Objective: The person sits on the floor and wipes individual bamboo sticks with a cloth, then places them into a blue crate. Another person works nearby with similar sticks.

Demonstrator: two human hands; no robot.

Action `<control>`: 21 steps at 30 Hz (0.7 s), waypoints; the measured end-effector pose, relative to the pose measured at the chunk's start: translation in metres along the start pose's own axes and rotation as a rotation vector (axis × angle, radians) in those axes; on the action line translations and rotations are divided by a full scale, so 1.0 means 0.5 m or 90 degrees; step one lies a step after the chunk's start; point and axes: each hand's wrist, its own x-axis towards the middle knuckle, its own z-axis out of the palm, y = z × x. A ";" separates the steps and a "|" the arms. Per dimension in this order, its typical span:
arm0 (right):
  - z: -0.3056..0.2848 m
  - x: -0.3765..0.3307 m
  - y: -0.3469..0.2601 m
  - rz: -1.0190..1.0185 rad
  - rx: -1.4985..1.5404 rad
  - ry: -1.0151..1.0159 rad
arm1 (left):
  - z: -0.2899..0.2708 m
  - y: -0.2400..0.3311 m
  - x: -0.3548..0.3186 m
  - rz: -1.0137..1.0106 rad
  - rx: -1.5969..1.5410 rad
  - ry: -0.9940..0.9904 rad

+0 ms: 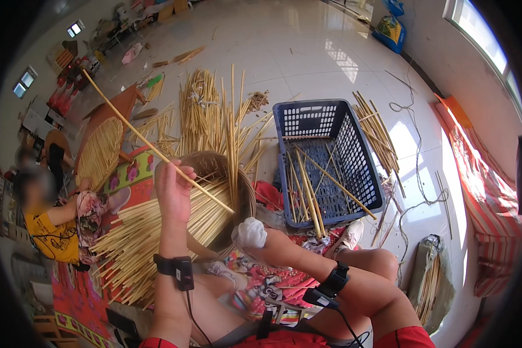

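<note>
My left hand [174, 191] is closed around a long, thin yellow stick [122, 120], which looks like a reed or cane. The stick slants from the upper left down toward the middle, its lower end near my right hand [267, 246]. A crumpled white cloth [250, 233] is bunched in my right hand, whose fingers are partly hidden by it. Below and behind the held stick, a big pile of similar sticks [156, 238] leans in a round woven basket [248, 197].
A dark blue plastic crate [354, 156] with a few sticks stands ahead right. Upright stick bundles [200, 113] are beyond the basket. More sticks [377, 133] lie beside the crate. Another person in a yellow shirt [53, 236] sits at left. A cord [414, 151] trails across the tiles.
</note>
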 end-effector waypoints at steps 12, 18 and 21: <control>-0.083 -0.031 -0.016 -0.084 -0.145 -0.370 | 0.052 -0.062 -0.047 -0.325 0.283 -0.214; -0.275 -0.056 -0.071 -0.119 0.351 0.207 | 0.070 -0.080 -0.077 -0.439 0.392 -0.317; -0.349 -0.048 -0.060 -0.211 0.706 0.519 | 0.092 -0.114 -0.110 -0.488 0.389 -0.374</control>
